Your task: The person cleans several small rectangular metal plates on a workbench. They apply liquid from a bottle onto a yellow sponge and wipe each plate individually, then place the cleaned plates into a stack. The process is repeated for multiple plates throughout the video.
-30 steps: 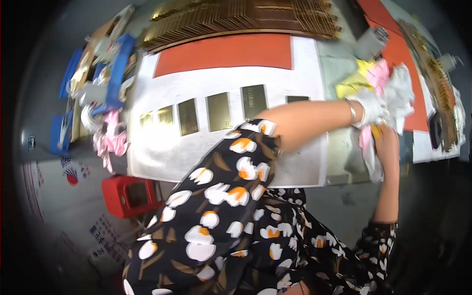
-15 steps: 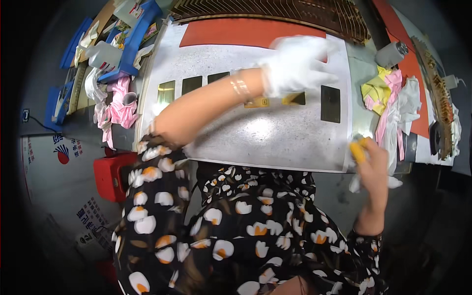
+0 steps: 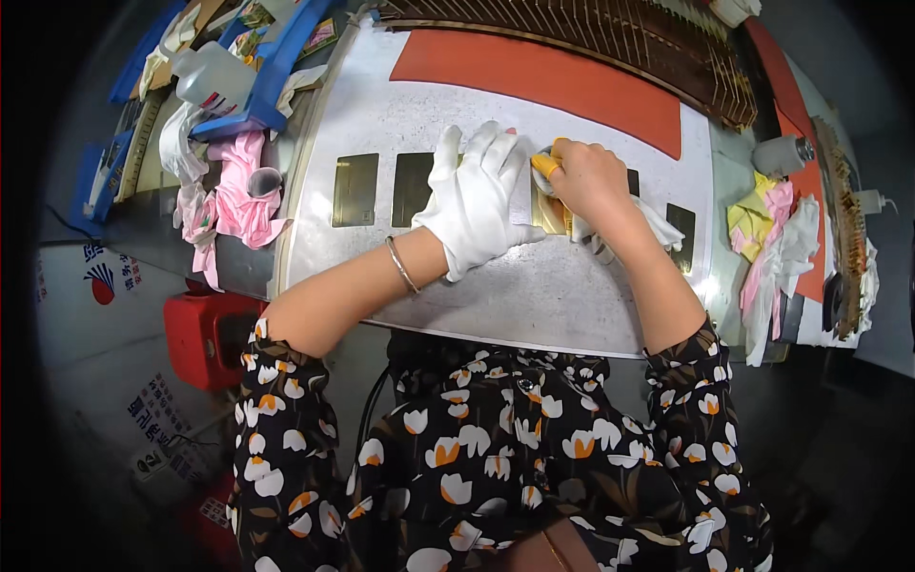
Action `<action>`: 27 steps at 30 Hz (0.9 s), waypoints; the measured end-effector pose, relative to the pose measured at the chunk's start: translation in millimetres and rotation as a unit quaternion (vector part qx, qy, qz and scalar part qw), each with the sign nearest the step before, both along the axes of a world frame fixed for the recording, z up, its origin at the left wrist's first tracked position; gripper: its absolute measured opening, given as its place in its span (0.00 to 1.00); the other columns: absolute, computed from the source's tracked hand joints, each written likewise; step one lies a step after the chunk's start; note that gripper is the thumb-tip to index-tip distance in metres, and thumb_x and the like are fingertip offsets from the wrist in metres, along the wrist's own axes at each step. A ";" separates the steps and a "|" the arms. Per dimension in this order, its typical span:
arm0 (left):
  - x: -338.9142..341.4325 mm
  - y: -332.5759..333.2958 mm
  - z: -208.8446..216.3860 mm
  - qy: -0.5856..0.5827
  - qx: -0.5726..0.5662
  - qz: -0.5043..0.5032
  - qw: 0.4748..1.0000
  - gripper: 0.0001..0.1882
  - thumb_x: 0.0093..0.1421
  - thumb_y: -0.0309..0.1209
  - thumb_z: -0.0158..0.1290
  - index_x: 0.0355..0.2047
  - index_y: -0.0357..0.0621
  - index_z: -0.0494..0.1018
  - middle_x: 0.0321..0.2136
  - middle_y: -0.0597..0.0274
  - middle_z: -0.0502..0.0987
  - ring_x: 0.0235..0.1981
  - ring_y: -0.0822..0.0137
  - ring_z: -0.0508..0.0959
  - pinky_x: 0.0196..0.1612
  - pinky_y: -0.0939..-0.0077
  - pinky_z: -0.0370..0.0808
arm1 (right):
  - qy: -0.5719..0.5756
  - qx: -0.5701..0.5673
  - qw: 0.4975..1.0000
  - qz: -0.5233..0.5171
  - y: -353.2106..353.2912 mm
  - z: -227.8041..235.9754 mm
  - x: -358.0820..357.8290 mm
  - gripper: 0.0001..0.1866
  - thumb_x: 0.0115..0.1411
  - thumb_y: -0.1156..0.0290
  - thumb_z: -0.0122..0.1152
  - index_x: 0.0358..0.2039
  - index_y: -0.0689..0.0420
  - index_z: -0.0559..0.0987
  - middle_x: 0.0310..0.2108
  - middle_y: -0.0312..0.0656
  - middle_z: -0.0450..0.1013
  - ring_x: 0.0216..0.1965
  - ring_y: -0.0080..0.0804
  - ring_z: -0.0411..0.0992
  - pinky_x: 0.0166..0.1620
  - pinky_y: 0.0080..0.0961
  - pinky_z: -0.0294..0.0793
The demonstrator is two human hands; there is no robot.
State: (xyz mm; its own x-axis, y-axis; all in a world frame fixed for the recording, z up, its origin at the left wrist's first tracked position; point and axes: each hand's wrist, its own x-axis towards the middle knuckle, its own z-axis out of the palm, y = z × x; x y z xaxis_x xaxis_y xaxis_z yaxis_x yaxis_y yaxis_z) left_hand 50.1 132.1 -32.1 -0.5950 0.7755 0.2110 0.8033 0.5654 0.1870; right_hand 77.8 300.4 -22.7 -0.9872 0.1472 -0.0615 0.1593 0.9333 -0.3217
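Note:
My left hand (image 3: pixel 474 205), in a white glove, lies with fingers spread over the row of small flat panels, partly covering some of them. My right hand (image 3: pixel 586 181) is bare except for yellow finger covers (image 3: pixel 546 164). Its fingers are closed on a white cloth (image 3: pixel 658 224), pressed to a shiny gold-toned panel (image 3: pixel 545 210) just right of the glove. Two dark rectangular panels (image 3: pixel 355 191) lie left of the gloved hand, the nearer one partly under it. Another dark panel (image 3: pixel 681 236) rests at the right, partly beside the cloth.
The panels lie on a pale board (image 3: pixel 457 310) with a red sheet (image 3: pixel 534 81) across its far side. Behind stands a slotted brown rack (image 3: pixel 591 43). Pink cloths (image 3: pixel 246 195) and a blue tray (image 3: pixel 262 95) sit left; a grey bottle (image 3: pixel 782 154) and rags (image 3: pixel 753 219) right.
My left hand has come back left from above the panels and now lies among them. My right hand has moved from the table's right edge to the middle with the white cloth.

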 end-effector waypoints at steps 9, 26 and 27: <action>-7.8 4.3 -1.8 -0.020 -0.012 -0.015 1.000 0.46 0.40 0.55 0.58 0.55 0.39 0.61 0.59 0.53 0.56 0.62 0.52 0.50 0.60 0.42 0.44 | -0.008 0.017 1.000 -0.020 -12.4 -1.5 6.3 0.12 0.51 0.66 0.54 0.24 0.63 0.77 0.22 0.55 0.73 0.27 0.51 0.74 0.32 0.43 0.73; -28.6 -5.2 15.6 -0.070 -0.085 -0.095 0.989 0.53 0.37 0.60 0.59 0.58 0.39 0.57 0.60 0.47 0.52 0.64 0.51 0.47 0.62 0.46 0.44 | -0.002 0.000 1.000 -0.028 -29.5 -7.4 74.3 0.15 0.53 0.60 0.57 0.23 0.62 0.74 0.18 0.54 0.72 0.24 0.54 0.72 0.30 0.45 0.70; -30.2 -12.8 11.7 -0.064 -0.057 -0.072 0.994 0.52 0.37 0.58 0.60 0.57 0.40 0.58 0.60 0.47 0.53 0.64 0.51 0.48 0.62 0.47 0.44 | -0.009 0.000 1.000 -0.025 -31.0 -7.5 78.9 0.16 0.53 0.60 0.57 0.23 0.62 0.74 0.18 0.54 0.72 0.24 0.54 0.72 0.30 0.45 0.69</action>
